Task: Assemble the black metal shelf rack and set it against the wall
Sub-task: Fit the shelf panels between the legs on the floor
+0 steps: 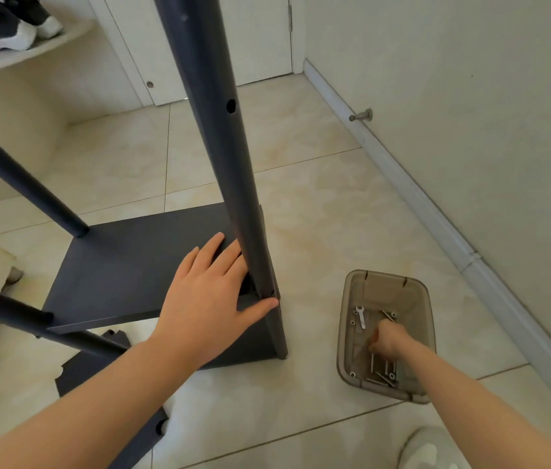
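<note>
Left hand (206,299) lies flat, fingers spread, on the black shelf panel (125,265), hard against the rack's upright post (233,170). Right of the post, the right hand (387,340) is down in the brown plastic box (426,299) among bolts (382,374) and a small wrench (361,316), fingers curled; can't tell if it holds one.

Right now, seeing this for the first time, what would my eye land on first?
The tall black post rising up the middle of the view from the dark shelf panel on the tiled floor, with the left hand resting flat on the panel beside its base. To the right, the right hand dips, fingers curled, into a smoky plastic box of screws and a small wrench.
</note>
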Demonstrator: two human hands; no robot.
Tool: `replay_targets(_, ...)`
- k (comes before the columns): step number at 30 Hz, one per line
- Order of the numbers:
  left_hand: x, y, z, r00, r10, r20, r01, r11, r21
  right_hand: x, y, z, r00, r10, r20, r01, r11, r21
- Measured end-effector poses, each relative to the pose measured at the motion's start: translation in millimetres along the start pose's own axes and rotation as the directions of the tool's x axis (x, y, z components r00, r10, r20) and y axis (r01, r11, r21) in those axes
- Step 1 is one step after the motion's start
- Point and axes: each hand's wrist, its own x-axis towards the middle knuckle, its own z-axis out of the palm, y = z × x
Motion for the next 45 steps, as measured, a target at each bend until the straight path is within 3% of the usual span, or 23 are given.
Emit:
replay_targets(9, 2, 0, 4, 0.998, 0.005, -0.065, 0.0, 0.997, 0.078, 7, -9, 29, 0.999, -0.013, -0.03, 0.008, 0.988, -0.155)
replay_targets(20, 6, 3, 3, 0.996, -0.032, 0.08, 0.029, 0.999, 0.04, -2, -19, 3, 0.999, -0.038, -0.028, 0.034, 0.992, -0.123)
replay_targets(26, 9, 8, 2, 0.99, -0.039, 0.135, 0.031, 0.998, 0.059, -58, -70, -71, 0.972, -0.233, -0.002, 0.231, 0.964, -0.135)
replay_targets(29, 12, 13, -5, 0.987, -0.017, 0.157, 0.011, 0.999, 0.04, -103, -94, -107, 0.927, -0.369, -0.062, 0.357, 0.922, -0.147)
replay_targets(31, 12, 12, -10, 0.987, -0.001, 0.161, 0.0, 1.0, 0.009, -138, -108, -123, 0.895, -0.435, -0.097, 0.427, 0.899, -0.094)
replay_targets(33, 9, 10, -14, 0.991, 0.007, 0.134, -0.006, 1.0, -0.007, -172, -118, -132, 0.897, -0.433, -0.088, 0.441, 0.89, 0.112)
replay_targets(37, -2, 13, -17, 0.999, 0.006, 0.052, -0.003, 0.998, -0.065, -225, -123, -135, 0.944, -0.329, 0.015, 0.286, 0.841, 0.459)
replay_targets(41, -20, 14, -19, 0.996, -0.045, -0.072, 0.036, 0.991, -0.13, -248, -122, -126, 0.958, -0.274, 0.084, 0.194, 0.835, 0.515)
replay_targets(43, -32, 20, -16, 0.975, -0.156, -0.158, 0.11, 0.958, -0.263, -251, -123, -120, 0.966, -0.237, 0.104, 0.148, 0.835, 0.53)
replay_targets(45, -41, 28, -10, 0.939, -0.324, -0.112, 0.237, 0.849, -0.472, -249, -127, -114, 0.974, -0.205, 0.098, 0.123, 0.839, 0.53)
